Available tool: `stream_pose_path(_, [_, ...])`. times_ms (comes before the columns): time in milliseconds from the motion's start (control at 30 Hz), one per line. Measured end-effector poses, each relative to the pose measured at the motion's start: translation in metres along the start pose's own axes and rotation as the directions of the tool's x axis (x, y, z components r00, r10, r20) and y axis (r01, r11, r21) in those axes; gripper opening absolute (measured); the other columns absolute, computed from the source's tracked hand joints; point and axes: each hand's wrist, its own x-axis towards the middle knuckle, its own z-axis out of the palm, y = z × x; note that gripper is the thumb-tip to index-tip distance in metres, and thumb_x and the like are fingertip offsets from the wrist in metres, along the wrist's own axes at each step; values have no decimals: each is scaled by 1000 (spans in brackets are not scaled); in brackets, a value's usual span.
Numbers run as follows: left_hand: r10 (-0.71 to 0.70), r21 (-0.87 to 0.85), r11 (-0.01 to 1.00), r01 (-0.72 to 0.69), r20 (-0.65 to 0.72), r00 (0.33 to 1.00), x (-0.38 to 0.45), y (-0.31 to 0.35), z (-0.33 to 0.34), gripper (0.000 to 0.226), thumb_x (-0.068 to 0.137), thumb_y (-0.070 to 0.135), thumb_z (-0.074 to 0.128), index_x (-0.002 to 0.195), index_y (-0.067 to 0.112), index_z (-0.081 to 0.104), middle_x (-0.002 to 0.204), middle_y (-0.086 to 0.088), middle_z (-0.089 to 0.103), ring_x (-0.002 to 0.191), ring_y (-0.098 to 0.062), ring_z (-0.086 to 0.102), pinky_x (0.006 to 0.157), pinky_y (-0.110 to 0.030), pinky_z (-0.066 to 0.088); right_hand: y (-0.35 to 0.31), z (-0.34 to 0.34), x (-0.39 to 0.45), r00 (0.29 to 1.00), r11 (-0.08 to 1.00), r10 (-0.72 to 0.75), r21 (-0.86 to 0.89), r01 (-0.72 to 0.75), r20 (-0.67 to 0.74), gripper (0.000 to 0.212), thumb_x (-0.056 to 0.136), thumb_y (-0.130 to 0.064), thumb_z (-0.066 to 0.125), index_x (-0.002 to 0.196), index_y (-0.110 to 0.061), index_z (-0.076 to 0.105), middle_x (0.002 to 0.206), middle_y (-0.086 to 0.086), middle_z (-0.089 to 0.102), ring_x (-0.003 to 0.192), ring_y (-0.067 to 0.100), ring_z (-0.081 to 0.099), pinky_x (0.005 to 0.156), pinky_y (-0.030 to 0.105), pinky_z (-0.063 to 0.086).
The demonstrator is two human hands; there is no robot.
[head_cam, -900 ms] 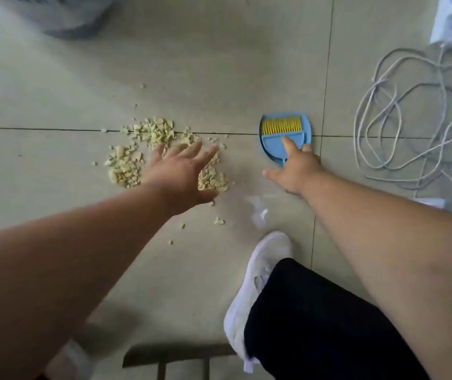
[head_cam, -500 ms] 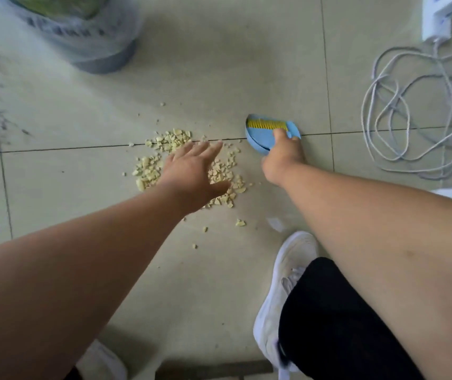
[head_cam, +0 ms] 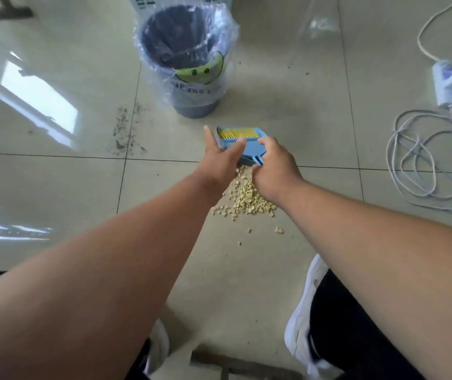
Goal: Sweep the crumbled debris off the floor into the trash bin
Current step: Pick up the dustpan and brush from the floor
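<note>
Two bare hands meet over a blue dustpan [head_cam: 249, 148] at about 12 o'clock from the person, just above the picture's middle. The right hand [head_cam: 275, 170] is curled shut around the dustpan's handle end, knuckles up. The left hand [head_cam: 219, 160] lies against the pan's left side, its fingers [head_cam: 237, 149] stretched nearly straight across the blue surface and the thumb pointing up to 12 o'clock; it touches the pan, but whether it truly grips it I cannot tell. A yellow brush [head_cam: 237, 133] sits in the far edge of the pan. The pan is tilted, its handle end over the debris.

The debris [head_cam: 246, 197], a heap of pale yellow crumbs, lies on the floor [head_cam: 54, 187] just at 6 o'clock from the pan, between the two wrists, with a few stray bits farther toward 6 o'clock. The bin [head_cam: 189, 58], dark and lined with a clear bag, stands upright at 11 o'clock from the pan, near it but apart. Grey specks of dirt [head_cam: 126, 133] mark the tile at 9 o'clock from the pan. White cable [head_cam: 428, 165] coils at 3 o'clock, with a power strip [head_cam: 447, 83] beyond it at 2 o'clock. White shoes [head_cam: 301, 319] show at 6 o'clock.
</note>
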Motion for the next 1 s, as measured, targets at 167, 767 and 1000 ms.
stream_pose_path(167, [-16, -151, 988, 18, 14, 1000, -51, 21, -9, 69, 104, -5, 52, 159, 30, 30, 116, -19, 70, 71, -23, 75, 67, -43, 65, -22, 2, -55, 989, 946, 139, 289, -145, 44, 73, 84, -12, 69, 148, -29, 39, 132, 7, 58, 109, 28, 63, 89, 38, 58])
stream_pose_path(767, [-32, -433, 901, 24, -11, 999, -114, 2, -48, 50, 106, 19, 64, 151, 3, 50, 140, -21, 68, 121, -32, 73, 97, -44, 63, -48, -1, -72, 958, 707, -4, 678, -200, 287, 74, 96, -19, 69, 156, -38, 30, 131, 9, 62, 111, 27, 69, 100, 51, 54])
stream_pose_path(1000, [-148, -321, 931, 176, 110, 983, -107, -52, -86, 49, 101, -10, 59, 140, 19, 61, 115, -14, 74, 97, -30, 72, 91, -46, 63, -47, 52, -66, 909, 713, 121, 602, -360, 400, 58, 100, -24, 64, 152, -32, 41, 99, 8, 77, 66, 18, 70, 63, 33, 59])
